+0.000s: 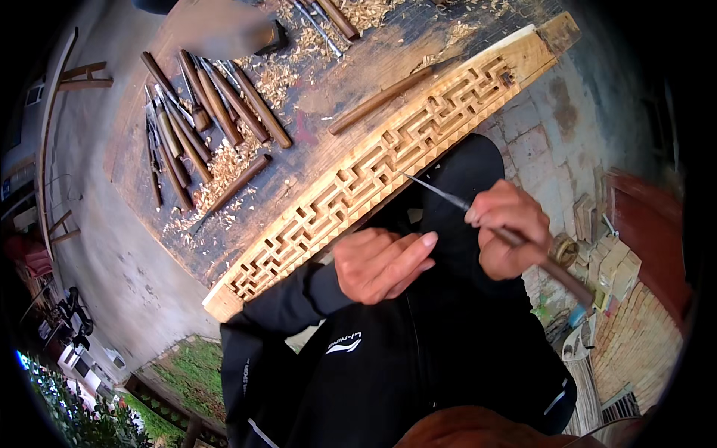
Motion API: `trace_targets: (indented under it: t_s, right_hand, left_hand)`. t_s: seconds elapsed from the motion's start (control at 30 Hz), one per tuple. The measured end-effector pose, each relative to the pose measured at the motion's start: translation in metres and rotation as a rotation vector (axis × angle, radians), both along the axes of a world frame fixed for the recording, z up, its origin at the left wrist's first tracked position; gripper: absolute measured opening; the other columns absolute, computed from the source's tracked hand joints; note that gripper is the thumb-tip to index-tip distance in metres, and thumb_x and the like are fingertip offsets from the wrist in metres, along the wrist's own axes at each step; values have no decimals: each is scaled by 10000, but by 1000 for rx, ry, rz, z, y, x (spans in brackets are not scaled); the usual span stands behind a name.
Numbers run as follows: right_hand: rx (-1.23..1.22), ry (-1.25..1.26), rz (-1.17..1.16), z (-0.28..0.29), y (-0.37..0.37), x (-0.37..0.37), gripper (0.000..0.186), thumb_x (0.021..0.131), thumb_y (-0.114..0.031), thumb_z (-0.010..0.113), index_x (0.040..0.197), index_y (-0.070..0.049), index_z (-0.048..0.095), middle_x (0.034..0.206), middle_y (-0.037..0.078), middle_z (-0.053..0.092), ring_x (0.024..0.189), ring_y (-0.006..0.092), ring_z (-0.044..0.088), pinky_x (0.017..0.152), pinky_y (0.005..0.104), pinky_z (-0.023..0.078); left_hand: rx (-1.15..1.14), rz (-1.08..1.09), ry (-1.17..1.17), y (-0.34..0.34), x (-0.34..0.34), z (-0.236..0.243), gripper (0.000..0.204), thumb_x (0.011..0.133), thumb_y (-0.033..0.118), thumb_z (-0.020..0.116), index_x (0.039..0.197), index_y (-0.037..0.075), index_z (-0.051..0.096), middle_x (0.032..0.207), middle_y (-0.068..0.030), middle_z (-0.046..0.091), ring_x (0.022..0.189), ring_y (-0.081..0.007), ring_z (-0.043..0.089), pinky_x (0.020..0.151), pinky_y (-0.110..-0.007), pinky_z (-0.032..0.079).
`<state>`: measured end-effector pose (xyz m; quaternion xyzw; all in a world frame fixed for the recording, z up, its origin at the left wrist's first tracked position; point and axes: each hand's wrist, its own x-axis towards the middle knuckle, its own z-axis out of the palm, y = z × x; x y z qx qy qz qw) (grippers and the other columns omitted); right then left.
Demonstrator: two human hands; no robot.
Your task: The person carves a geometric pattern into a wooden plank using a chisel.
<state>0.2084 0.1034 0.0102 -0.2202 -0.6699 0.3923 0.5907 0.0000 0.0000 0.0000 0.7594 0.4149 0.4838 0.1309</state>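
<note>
A long pale wooden board point(337, 170), cut with a pierced geometric lattice and a row of small triangular notches, runs diagonally along the workbench's near edge. My right hand point(515, 228) is closed round the wooden handle of a carving chisel point(447, 196). Its slim metal blade points up and left, with the tip at the board's near edge, about mid-length; whether it touches the wood I cannot tell. My left hand point(385, 263) is just below the board, fingers stretched out loosely and nothing visible in them. Its forearm lies by the board's lower left end.
Several wooden-handled chisels point(213, 108) lie bunched on the worn workbench point(310, 101) among shavings point(228, 175). One chisel point(385, 97) rests right behind the board; another point(239, 183) lies apart. A mallet-like block point(269, 37) is at the back, partly blurred. Stacked bricks point(612, 269) stand at right.
</note>
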Motion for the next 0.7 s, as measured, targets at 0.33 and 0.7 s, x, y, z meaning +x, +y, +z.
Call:
trace_targets:
  t_s: [0.33, 0.7]
  right_hand:
    - [233, -567, 97, 45, -26, -18, 665, 1099, -608, 642, 960, 33, 752, 935, 158, 790, 690, 268, 744, 571, 355, 575]
    - [341, -599, 370, 72, -25, -36, 689, 1063, -641, 648, 874, 20, 693, 988, 168, 776, 885, 343, 781, 771, 477, 686]
  left_hand:
    - [5, 4, -220, 39, -3, -39, 507, 770, 44, 797, 1276, 18, 811, 639, 16, 538, 507, -142, 536, 477, -308, 386]
    - [-28, -10, -246, 35, -6, -33, 562, 719, 104, 772, 1277, 43, 810, 638, 24, 529, 500, -142, 538, 460, -317, 377]
